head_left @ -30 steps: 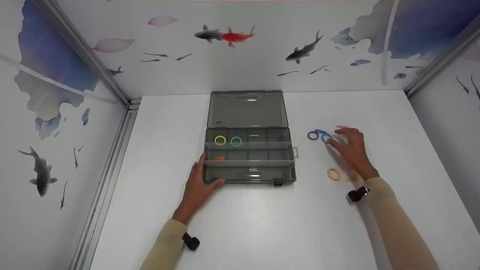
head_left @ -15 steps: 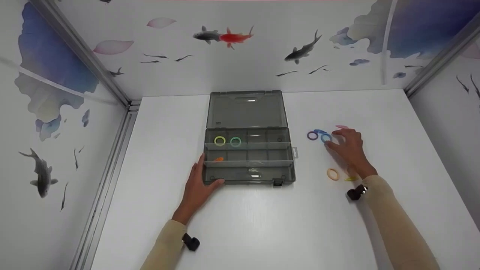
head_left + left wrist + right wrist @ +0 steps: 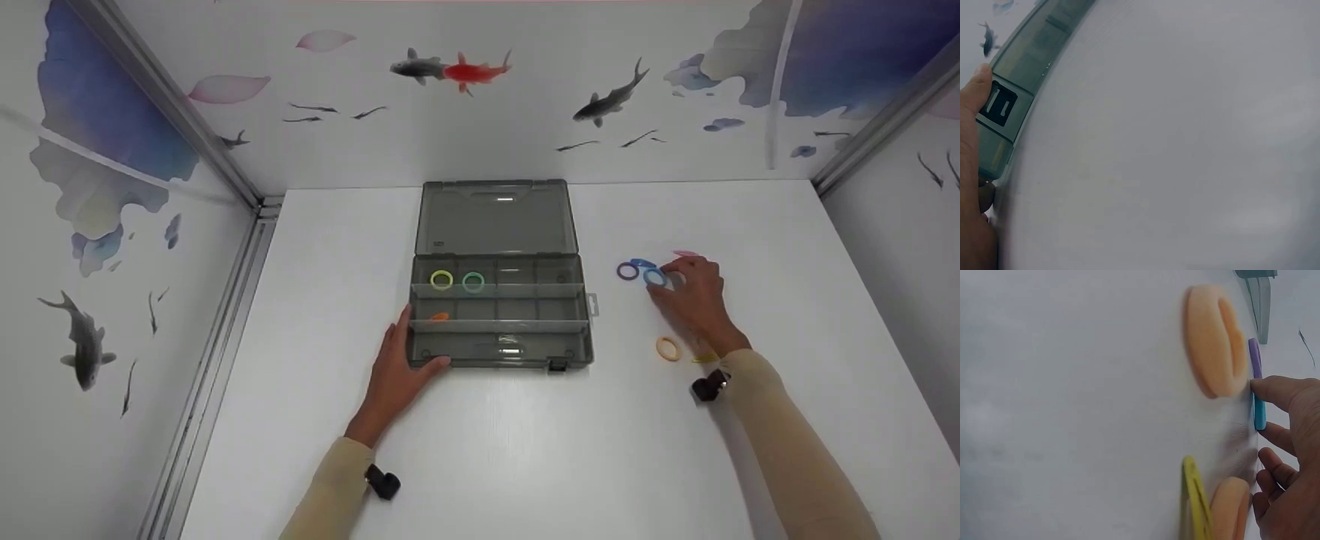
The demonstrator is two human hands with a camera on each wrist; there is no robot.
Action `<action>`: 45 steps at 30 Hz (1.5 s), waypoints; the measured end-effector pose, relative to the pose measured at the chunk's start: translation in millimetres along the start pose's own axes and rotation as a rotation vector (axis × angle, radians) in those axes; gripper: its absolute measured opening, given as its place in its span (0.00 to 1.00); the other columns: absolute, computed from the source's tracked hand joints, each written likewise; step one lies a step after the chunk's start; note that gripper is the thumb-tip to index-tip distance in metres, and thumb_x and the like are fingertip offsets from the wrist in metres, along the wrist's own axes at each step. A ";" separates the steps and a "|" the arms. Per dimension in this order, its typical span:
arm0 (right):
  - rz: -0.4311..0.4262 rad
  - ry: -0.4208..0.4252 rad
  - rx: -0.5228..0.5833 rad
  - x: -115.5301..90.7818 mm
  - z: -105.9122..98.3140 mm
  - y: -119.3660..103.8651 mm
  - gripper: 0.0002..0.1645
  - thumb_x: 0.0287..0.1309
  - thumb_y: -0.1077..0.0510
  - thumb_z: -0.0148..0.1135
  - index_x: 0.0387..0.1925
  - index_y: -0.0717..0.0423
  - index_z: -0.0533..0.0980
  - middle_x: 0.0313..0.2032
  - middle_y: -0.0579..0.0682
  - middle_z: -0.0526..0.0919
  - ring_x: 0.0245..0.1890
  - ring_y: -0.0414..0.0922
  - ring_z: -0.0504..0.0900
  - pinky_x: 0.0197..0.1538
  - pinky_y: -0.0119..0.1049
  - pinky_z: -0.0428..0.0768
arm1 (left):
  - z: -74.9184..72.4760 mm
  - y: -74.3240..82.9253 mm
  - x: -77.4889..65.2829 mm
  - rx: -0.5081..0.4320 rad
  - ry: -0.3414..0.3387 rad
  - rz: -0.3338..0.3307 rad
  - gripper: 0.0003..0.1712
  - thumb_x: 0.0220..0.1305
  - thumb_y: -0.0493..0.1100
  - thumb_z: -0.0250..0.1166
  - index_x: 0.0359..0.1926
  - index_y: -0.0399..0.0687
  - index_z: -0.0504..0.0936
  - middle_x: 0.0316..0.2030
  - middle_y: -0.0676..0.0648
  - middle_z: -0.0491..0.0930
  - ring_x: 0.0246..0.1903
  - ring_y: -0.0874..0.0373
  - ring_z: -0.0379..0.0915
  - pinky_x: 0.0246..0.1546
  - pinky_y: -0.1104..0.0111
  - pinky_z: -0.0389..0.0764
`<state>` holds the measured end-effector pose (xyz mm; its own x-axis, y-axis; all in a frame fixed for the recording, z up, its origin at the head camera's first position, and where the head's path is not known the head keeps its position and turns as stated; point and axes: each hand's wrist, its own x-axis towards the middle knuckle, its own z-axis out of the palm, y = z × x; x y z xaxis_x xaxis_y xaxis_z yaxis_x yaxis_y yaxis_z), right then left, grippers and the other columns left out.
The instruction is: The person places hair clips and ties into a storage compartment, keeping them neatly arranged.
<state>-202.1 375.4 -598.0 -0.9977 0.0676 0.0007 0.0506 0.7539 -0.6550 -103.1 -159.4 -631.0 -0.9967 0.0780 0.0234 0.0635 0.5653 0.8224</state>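
In the head view an open grey plastic compartment box [image 3: 499, 346] lies on the white table, its lid tipped back. My left hand [image 3: 391, 386] rests at its front left corner, fingers along the side and thumb on the front edge. To the right, my right hand [image 3: 694, 296] pinches a light blue hair tie [image 3: 655, 277] between thumb and index finger. In the right wrist view the fingertips sit at both ends of that tie [image 3: 1260, 410]. Beside it lie a purple hair tie [image 3: 627, 271] and a darker blue one [image 3: 642, 262]. A pink one [image 3: 685, 253] lies behind the hand.
Inside the box are a yellow-green tie [image 3: 441, 280], a green tie [image 3: 473, 282] and an orange one [image 3: 440, 317]. A peach tie [image 3: 667, 349] and a yellow tie [image 3: 704, 358] lie near the right wrist. Another peach tie [image 3: 1230, 509] shows beside the yellow. White walls surround the table.
My right thumb and index finger have closed in on the light blue hair tie, and the right hand has shifted slightly left. The left hand stays at the box corner.
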 end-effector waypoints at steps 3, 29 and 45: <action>-0.026 0.013 0.012 -0.5 -0.1 0.0 0.24 0.73 0.52 0.71 0.58 0.67 0.81 0.73 0.68 0.68 0.76 0.68 0.58 0.75 0.72 0.56 | 0.5 0.7 1.0 0.001 -0.002 -0.010 0.67 0.65 0.69 0.79 0.91 0.61 0.47 0.86 0.35 0.54 0.85 0.31 0.45 0.77 0.30 0.60; -0.429 0.041 0.037 -18.9 17.6 -71.3 0.19 0.59 0.65 0.83 0.49 0.67 0.86 0.56 0.64 0.82 0.61 0.63 0.72 0.66 0.62 0.66 | -0.7 0.3 0.5 0.003 -0.006 0.001 0.67 0.66 0.70 0.77 0.91 0.60 0.47 0.86 0.36 0.53 0.85 0.31 0.44 0.77 0.31 0.60; -0.541 -0.033 0.025 -22.1 32.9 -118.5 0.20 0.61 0.61 0.84 0.52 0.63 0.87 0.59 0.61 0.81 0.64 0.61 0.71 0.65 0.62 0.69 | -0.9 3.4 0.8 -0.002 -0.003 0.004 0.67 0.65 0.68 0.79 0.91 0.61 0.47 0.86 0.36 0.55 0.85 0.31 0.45 0.77 0.31 0.60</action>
<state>-187.5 263.1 -545.3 -0.8820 -0.3468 0.3190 -0.4712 0.6598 -0.5854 -103.7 -158.1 -627.8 -0.9963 0.0826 0.0246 0.0671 0.5636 0.8233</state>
